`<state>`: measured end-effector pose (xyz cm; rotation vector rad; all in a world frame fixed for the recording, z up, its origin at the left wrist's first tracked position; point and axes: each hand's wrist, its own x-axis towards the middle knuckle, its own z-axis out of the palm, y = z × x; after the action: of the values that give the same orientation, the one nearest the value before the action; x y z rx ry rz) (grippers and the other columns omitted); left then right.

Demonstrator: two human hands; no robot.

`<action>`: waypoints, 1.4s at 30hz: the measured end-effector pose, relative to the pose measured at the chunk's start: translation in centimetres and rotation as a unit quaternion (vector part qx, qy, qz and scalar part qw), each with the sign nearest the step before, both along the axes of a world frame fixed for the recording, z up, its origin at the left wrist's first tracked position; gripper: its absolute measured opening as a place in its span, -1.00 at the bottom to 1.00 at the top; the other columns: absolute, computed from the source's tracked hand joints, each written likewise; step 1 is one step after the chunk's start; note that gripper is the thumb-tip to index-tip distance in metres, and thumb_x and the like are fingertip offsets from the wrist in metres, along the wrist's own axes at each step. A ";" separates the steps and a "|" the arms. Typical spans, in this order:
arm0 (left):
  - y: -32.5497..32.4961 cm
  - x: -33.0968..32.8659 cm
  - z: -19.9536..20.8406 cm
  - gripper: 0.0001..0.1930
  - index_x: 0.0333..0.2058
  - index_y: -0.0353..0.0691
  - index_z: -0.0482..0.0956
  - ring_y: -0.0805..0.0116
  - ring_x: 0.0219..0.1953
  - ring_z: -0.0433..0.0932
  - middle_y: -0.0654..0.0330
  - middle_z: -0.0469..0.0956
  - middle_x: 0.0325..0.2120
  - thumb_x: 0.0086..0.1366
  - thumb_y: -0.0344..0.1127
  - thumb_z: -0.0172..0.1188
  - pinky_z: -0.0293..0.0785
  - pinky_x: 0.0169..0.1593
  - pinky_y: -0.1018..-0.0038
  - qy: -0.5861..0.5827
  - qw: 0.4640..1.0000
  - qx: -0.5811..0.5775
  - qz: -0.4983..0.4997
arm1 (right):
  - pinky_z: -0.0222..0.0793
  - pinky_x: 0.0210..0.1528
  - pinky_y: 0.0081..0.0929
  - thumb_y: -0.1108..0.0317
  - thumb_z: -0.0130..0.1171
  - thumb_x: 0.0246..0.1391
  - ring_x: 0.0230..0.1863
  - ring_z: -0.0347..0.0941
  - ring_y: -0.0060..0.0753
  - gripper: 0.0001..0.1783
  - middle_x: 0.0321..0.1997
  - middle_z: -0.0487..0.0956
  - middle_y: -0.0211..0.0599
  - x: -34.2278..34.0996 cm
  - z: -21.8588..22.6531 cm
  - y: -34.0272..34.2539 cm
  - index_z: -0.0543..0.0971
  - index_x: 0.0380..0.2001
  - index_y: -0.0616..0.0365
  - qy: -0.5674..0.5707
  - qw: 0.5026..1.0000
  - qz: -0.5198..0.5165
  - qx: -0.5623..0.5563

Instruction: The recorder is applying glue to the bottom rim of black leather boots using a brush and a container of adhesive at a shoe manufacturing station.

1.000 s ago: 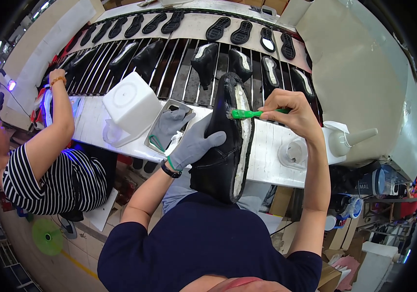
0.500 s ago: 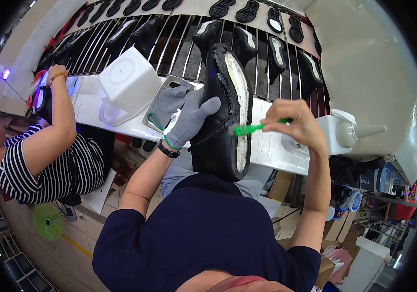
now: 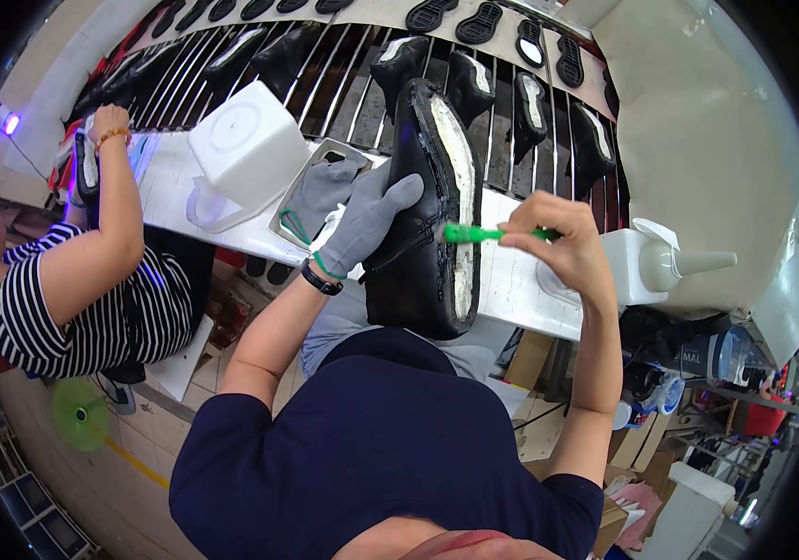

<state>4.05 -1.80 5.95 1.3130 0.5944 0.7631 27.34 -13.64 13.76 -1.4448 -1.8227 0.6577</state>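
Observation:
In front of my chest a black boot upper (image 3: 409, 289) is tilted so that its pale, soleless underside shows to the right. My left hand (image 3: 367, 219), in a grey glove, grips it from the left with the thumb across its side. A green-handled brush, probably a toothbrush (image 3: 474, 233), is pinched between the fingers of my bare right hand (image 3: 558, 238). Its head points left and meets the boot's edge beside the white strip. The bristles are too small to make out well.
Metal rollers (image 3: 343, 75) run along the far side, carrying several black boots (image 3: 530, 112). Black soles (image 3: 479, 23) lie behind them. On the white table stand a white jug (image 3: 248, 140), a tray with grey gloves (image 3: 325, 187) and a white spouted bottle (image 3: 646, 266). A co-worker (image 3: 91, 280) sits at left.
The green brush has shifted slightly up and left along the boot's edge and now lies more level. My left hand keeps its hold. The co-worker's raised hand has moved slightly, showing a boot beside it.

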 end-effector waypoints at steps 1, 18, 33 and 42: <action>0.1 -0.1 -0.1 -0.39 -0.03 -0.41 0.51 0.54 -0.23 0.52 0.22 0.58 -0.26 0.31 0.13 0.20 0.45 -0.10 0.54 0.005 1.000 -0.006 0.000 | 0.43 -0.33 -0.51 0.49 0.44 -0.07 -0.40 0.56 -0.45 -0.89 -0.46 0.62 -0.31 -0.1 0.0 -0.4 0.68 -0.45 0.25 0.006 1.000 0.022 -0.007; 0.9 1.1 -3.3 -0.61 -0.15 -0.25 0.63 0.57 -0.37 0.59 0.27 0.66 -0.32 0.45 -0.03 0.02 0.52 -0.23 0.61 0.013 0.937 -0.331 -0.110 | 0.43 -0.32 -0.51 0.50 0.49 -0.17 -0.38 0.59 -0.43 -0.85 -0.44 0.65 -0.32 -0.7 0.5 -0.1 0.68 -0.49 0.24 0.042 0.979 0.163 -0.118; -5.2 1.1 -4.4 -0.61 0.07 -0.23 0.50 0.48 -0.20 0.57 0.23 0.61 -0.14 0.30 -0.27 0.26 0.51 0.00 0.49 -0.042 0.963 0.088 -0.251 | 0.47 -0.26 -0.49 0.49 0.51 -0.18 -0.35 0.60 -0.44 -0.84 -0.45 0.66 -0.31 -0.8 -0.1 2.7 0.67 -0.53 0.25 0.100 0.966 0.197 -0.136; -5.7 -0.6 -6.9 -0.54 0.16 -0.25 0.48 0.50 0.00 0.56 0.20 0.58 0.05 0.28 -0.39 0.29 0.46 0.13 0.49 0.042 0.899 -0.140 -0.414 | 0.47 -0.24 -0.50 0.47 0.51 -0.17 -0.32 0.62 -0.43 -0.84 -0.43 0.67 -0.30 -0.3 -0.7 3.8 0.68 -0.51 0.24 0.104 0.961 0.213 -0.144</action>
<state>3.47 -7.51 -0.98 1.1778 0.1543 -0.0833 27.03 -9.84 13.02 -1.1047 -1.9382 1.2872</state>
